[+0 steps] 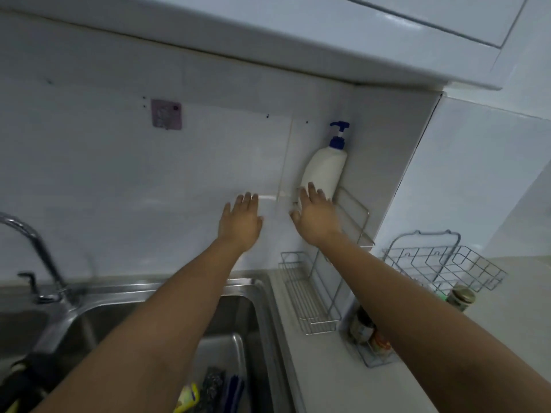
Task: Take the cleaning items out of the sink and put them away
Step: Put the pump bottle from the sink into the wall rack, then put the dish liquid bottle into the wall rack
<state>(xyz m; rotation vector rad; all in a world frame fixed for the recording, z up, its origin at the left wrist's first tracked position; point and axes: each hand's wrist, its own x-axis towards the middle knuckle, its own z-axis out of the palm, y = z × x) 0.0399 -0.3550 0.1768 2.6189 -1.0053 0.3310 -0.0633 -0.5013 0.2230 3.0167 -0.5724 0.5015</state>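
Observation:
A white pump bottle [325, 169] with a blue pump head stands upright in the upper wire rack [356, 216] in the wall corner. My right hand [314, 217] is spread open just below and in front of the bottle's base, fingertips at its lower edge. My left hand [240, 223] hovers open beside it, palm toward the tiled wall, holding nothing. Down in the steel sink [256, 296] lie a yellow item [187, 397] and dark cloth-like pieces [222, 389], partly hidden by my left forearm.
A lower wire shelf [307, 296] hangs under the rack. Another wire basket [441, 266] sits on the counter to the right, with jars [365, 326] near it. The faucet [32, 248] stands at the left. A cabinet [328, 34] overhangs above.

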